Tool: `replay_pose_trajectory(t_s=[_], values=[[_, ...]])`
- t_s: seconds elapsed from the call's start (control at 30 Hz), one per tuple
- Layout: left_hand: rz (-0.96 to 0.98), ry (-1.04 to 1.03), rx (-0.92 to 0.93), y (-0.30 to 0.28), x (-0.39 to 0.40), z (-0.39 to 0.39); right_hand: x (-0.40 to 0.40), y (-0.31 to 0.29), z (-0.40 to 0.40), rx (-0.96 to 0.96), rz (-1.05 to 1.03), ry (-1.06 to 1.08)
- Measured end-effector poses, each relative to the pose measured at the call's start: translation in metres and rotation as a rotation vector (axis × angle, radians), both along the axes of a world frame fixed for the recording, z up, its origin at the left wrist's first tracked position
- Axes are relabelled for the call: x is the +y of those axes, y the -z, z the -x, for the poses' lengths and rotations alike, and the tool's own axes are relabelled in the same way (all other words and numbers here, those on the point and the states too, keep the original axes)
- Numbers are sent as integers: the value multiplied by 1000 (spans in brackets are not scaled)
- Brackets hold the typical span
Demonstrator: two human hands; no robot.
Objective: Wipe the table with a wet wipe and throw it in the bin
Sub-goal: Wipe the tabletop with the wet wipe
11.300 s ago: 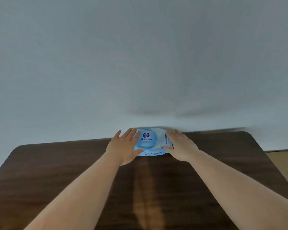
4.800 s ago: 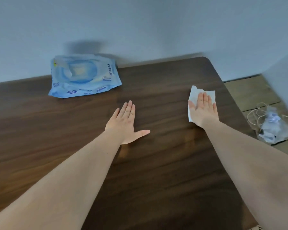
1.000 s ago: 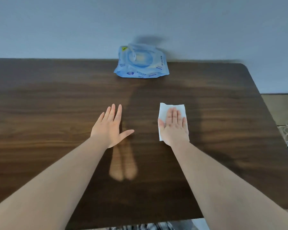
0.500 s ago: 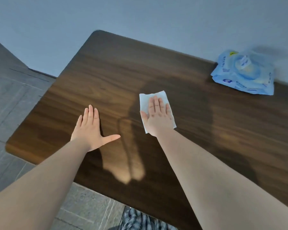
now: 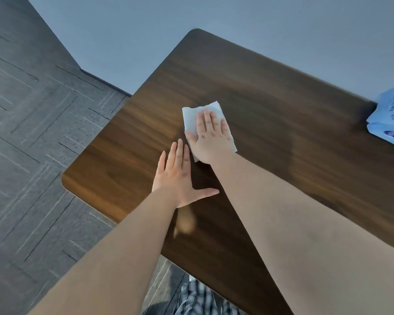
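Observation:
A white wet wipe (image 5: 191,119) lies flat on the dark wooden table (image 5: 282,105), toward its left end. My right hand (image 5: 208,137) presses down on the wipe with flat, extended fingers and covers most of it. My left hand (image 5: 180,176) rests palm down on the bare wood just in front of the wipe, fingers together and thumb spread, holding nothing. The two hands nearly touch. No bin is in view.
A blue pack of wet wipes (image 5: 391,119) lies at the table's back right, cut off by the frame edge. The table's left edge and rounded corner (image 5: 66,183) are close to my left hand. Grey patterned floor (image 5: 32,133) lies beyond.
My right hand has slid the wipe further toward the table's left end. The view has swung left, so the pack now sits at the right frame edge. My hands are closer together.

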State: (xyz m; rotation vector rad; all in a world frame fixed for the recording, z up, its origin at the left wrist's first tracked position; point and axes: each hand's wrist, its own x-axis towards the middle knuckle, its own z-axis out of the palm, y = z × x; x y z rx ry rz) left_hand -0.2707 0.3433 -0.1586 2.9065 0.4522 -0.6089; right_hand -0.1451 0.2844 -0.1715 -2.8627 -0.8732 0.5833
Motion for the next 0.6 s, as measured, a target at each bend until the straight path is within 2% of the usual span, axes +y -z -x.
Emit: replay_pose_trajectory(t_s=[0.23,0.4,0.6], values=[[-27,15,12,0,-3,3,-29,-4,7,4,28,-22],[-63,103,-6,-4,-11,11,-94,0,22,-9,72,77],[-41,243,-54,-10,-69,3,-195,-1,30,-13,108,267]])
